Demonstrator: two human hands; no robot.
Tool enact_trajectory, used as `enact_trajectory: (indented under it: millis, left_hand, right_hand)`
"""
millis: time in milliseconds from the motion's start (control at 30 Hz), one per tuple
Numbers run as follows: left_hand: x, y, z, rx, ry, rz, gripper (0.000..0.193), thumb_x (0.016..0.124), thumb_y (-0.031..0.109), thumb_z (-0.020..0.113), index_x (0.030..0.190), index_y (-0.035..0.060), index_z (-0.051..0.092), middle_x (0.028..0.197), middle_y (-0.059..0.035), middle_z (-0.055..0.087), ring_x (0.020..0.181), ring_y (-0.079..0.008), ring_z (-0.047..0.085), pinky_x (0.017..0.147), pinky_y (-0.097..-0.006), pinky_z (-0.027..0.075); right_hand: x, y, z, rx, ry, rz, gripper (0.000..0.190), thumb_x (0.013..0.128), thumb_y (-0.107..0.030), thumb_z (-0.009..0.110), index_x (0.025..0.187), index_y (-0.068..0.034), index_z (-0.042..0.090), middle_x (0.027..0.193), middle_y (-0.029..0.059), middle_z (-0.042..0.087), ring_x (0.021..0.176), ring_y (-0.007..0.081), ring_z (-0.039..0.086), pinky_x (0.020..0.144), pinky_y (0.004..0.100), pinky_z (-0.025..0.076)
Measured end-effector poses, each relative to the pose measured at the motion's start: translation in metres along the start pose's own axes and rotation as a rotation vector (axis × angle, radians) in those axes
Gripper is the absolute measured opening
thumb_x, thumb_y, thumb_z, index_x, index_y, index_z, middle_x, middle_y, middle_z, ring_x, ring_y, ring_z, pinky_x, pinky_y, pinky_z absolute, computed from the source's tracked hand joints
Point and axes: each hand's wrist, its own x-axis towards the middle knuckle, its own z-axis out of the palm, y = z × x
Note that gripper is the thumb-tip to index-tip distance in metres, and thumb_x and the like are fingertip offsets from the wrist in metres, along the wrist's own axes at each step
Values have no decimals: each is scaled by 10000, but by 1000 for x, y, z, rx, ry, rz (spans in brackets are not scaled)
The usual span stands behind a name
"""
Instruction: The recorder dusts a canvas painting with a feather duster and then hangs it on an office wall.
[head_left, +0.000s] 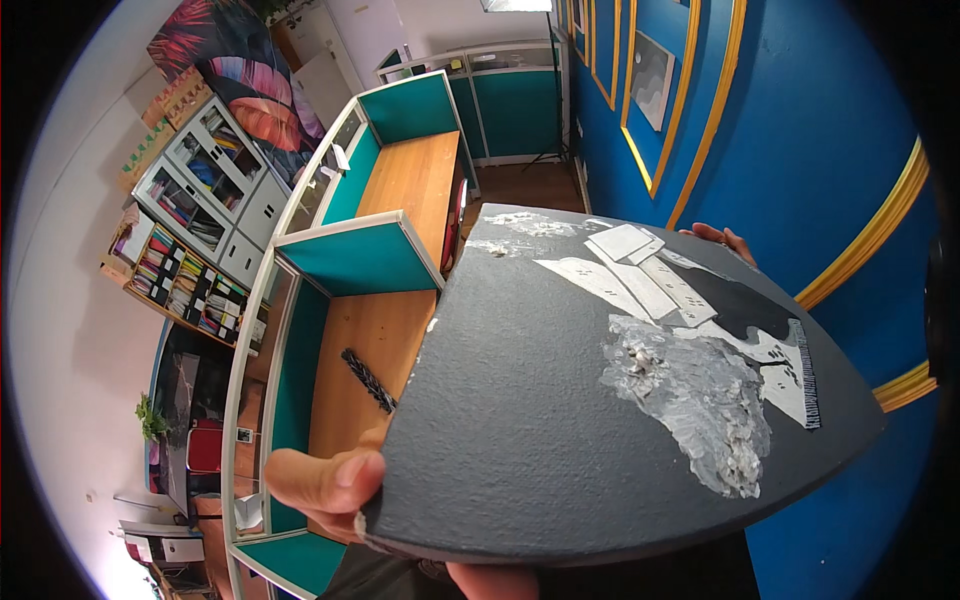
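A dark grey stretched canvas (495, 390) is held up in front of me, tilted. Its face carries a white house-like shape (652, 277) in flat pieces, a black patch, and rough raised grey-white paint (690, 405). My left hand (330, 480) grips the near left corner, its thumb beside the edge and its other fingers mostly hidden. At the far right edge, only the fingers of my right hand (724, 240) show around the canvas; the rest is behind it. A patch of skin shows below the bottom edge, partly covered by the canvas.
Left of the canvas, a wooden desk (375, 322) with green partitions (352, 255) bears a dark twisted strip (367, 379). The blue wall (817, 135) with gold mouldings stands close on the right. Farther off are a grey cabinet (217, 172), shelved files (195, 289) and a light stand (555, 90).
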Motion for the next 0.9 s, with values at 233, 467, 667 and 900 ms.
enact_trajectory:
  millis: [233,467,667,900]
  left_hand:
    - [2,-3,-4,27,36,9,596,915,501,442,1276,26,441,1280,-56,458,1202,-109,476,1036,-340,423]
    - [5,-7,-6,121,125,12,641,902,560,438,1272,36,448,1261,-53,458,1193,-123,479,1024,-361,436]
    - [13,-12,-9,280,260,-36,680,891,610,434,1269,45,454,1244,-51,457,1185,-135,482,1014,-379,448]
    - [25,-17,-1,536,399,-173,727,879,669,430,1266,55,461,1224,-48,457,1176,-149,485,1002,-400,461]
  right_hand:
    - [-6,-10,6,-11,116,48,505,1003,-396,338,1285,-35,550,1321,204,537,1195,300,568,963,457,518]
    - [-14,-18,22,-38,168,44,436,994,-380,417,1246,-63,578,1302,168,557,1181,295,575,978,447,514]
    - [-19,-23,40,-78,306,-5,480,1009,-384,336,1254,-37,561,1280,188,567,1165,285,586,975,440,514]
    - [-24,-27,58,-76,348,-42,508,1020,-365,271,1238,-7,557,1235,214,591,1133,280,611,952,404,537]
